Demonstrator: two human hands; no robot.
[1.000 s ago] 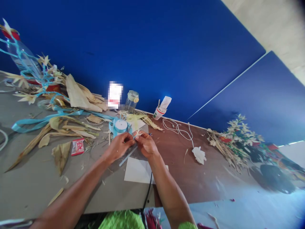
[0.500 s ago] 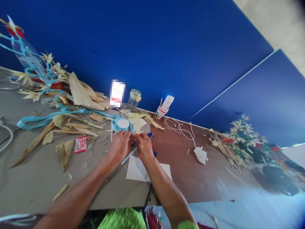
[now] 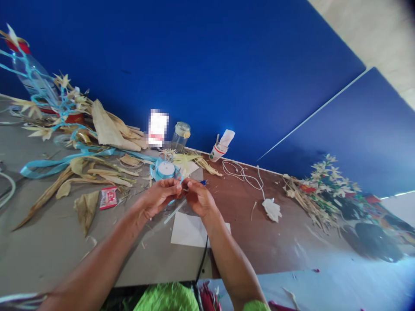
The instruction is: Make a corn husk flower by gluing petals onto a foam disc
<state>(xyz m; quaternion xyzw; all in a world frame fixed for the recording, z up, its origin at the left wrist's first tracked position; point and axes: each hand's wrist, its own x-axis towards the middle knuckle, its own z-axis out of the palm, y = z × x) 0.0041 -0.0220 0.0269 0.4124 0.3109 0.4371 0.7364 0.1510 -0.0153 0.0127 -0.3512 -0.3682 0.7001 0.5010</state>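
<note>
My left hand [image 3: 162, 194] is closed in a pinch on a thin light-blue ribbon [image 3: 182, 178], a short end of which sticks up at the fingertips. Close beside it, my right hand [image 3: 200, 198] has its thumb and fingers pressed together; what they hold is too small to make out. Just behind the left hand lies a ribbon spool [image 3: 166, 168] with a white face and blue ribbon around it. Below the hands, a pale narrow strip [image 3: 175, 211] slants over the table. A white paper sheet [image 3: 186, 229] lies partly under my right forearm.
Dried husks [image 3: 108, 129] and a looped blue ribbon [image 3: 48, 166] cover the left side, near a red packet [image 3: 108, 198]. A lidded jar [image 3: 180, 134], a white cup [image 3: 216, 153] and a white cable [image 3: 243, 172] line the back. White flowers [image 3: 330, 177] lie right.
My left hand has turned and opened away from the spool, so the ribbon end at its fingertips now shows. My right hand stays close by, slightly turned. The view has shifted a little.
</note>
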